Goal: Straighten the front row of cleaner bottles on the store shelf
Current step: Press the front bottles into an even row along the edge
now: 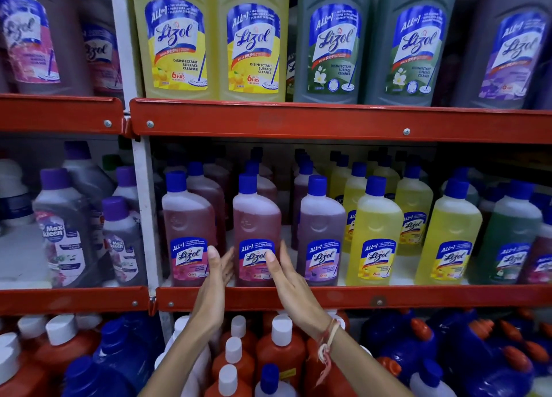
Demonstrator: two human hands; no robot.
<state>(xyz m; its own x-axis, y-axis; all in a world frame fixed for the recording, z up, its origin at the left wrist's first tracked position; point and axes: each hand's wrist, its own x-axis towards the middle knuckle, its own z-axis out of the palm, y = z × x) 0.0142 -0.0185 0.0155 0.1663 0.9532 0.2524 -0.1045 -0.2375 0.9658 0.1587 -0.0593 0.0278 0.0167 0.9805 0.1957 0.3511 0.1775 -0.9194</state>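
The middle shelf (388, 297) carries a front row of blue-capped Lizol bottles. From left stand a pink bottle (186, 226), a second pink bottle (255, 217), a purple bottle (322, 232), two yellow bottles (378, 235) (452, 235) and a green bottle (507, 241). My left hand (219, 271) is flat against the second pink bottle's left side. My right hand (283, 272) presses its lower right side, thumb on the label. Both palms bracket this bottle, fingers extended, not wrapped around it.
More Lizol bottles fill the rows behind. Large Lizol bottles (254, 38) stand on the shelf above. A white upright post (146, 211) separates a bay of Max Kleen bottles (62, 226) at left. Below, orange and blue bottles with white caps (280, 349) crowd under my forearms.
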